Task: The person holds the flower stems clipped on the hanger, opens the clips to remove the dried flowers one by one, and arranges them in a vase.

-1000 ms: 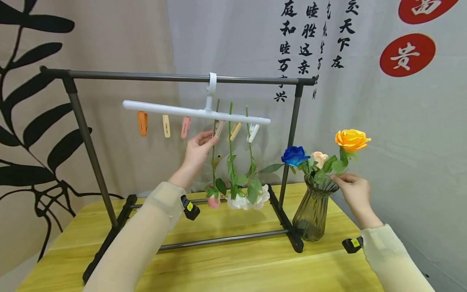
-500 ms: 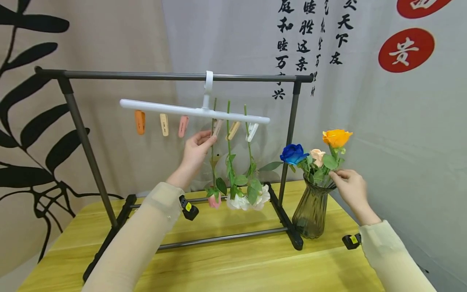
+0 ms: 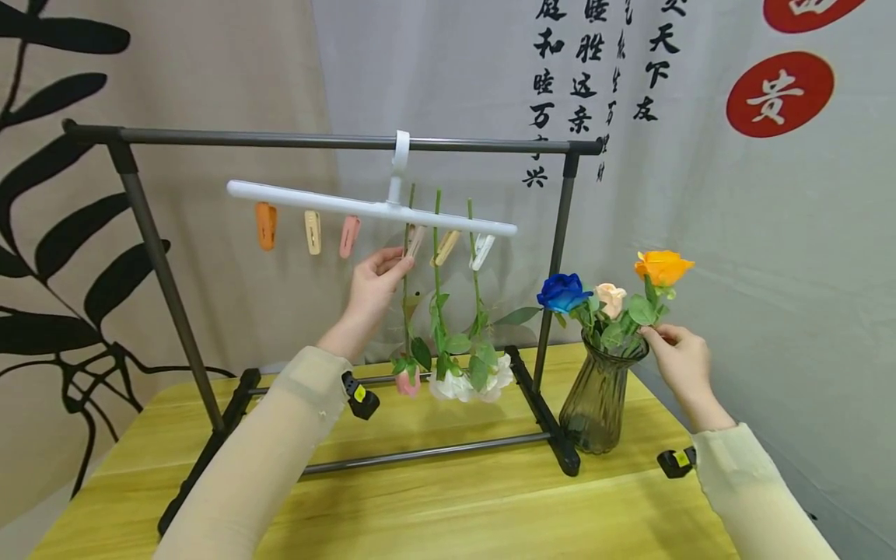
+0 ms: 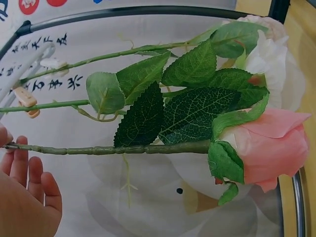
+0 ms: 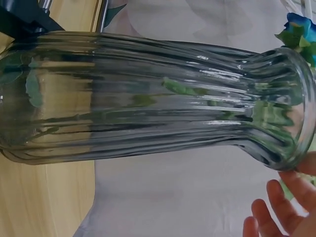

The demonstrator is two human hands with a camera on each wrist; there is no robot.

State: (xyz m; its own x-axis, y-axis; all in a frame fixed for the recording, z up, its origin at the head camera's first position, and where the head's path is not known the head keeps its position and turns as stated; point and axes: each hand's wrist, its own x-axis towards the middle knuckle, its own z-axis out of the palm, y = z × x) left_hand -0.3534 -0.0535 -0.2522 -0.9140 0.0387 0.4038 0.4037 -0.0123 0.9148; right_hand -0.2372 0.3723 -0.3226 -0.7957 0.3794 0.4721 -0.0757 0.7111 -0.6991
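Pinches a pink rose [image 4: 269, 148] by its stem [image 4: 108, 149] with the left grip [image 3: 371, 288], thumb and forefinger together, the remaining fingers loosely bent; cannot tell whether also touching the pale clip [image 3: 416, 241] right beside. Holds that rose upside down, bloom low over the table [image 3: 420, 521], stem end above the white hanger [image 3: 315, 199]. Just to the right, likewise upside down, two white roses [image 3: 451, 386] at a tan clip [image 3: 446, 247] and a white clip [image 3: 481, 252]. Along the hanger's left half, an orange clip [image 3: 266, 225], a cream clip [image 3: 313, 232] and a pink clip [image 3: 349, 236]. Hanger hooked over the top bar of a dark rack [image 3: 266, 140], tilted, left end higher. Pinches a yellow rose [image 3: 663, 267] with the right grip [image 3: 682, 365], thumb and fingertips closed low on it, at the mouth of a ribbed glass vase [image 3: 595, 404]; cannot tell whether also touching the rim. Vase upright on the table, beside the rack's right foot, with a blue rose [image 3: 563, 293] and a peach rose [image 3: 610, 299] inside. Behind everything, a pale curtain [image 3: 448, 70] with black writing [image 3: 542, 82] and red ovals [image 3: 742, 113].
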